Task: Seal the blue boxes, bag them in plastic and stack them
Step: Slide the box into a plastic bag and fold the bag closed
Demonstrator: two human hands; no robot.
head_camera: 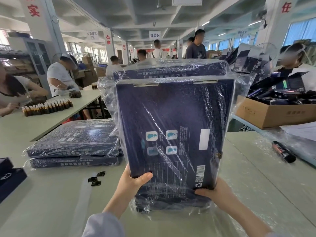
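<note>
Dark blue flat cardboard boxes (172, 127), two back to back inside clear crinkled plastic bag (239, 86), held upright above pale green table (51, 202). Left hand (132, 181) grips their lower left corner, thumb curled over front face. Right hand (217, 190) grips lower right corner, thumb on front. Left of held boxes: flat stack of bagged blue boxes (73, 144). Right of held boxes: brown cardboard carton (266, 115), black cylindrical tube (283, 152).
</note>
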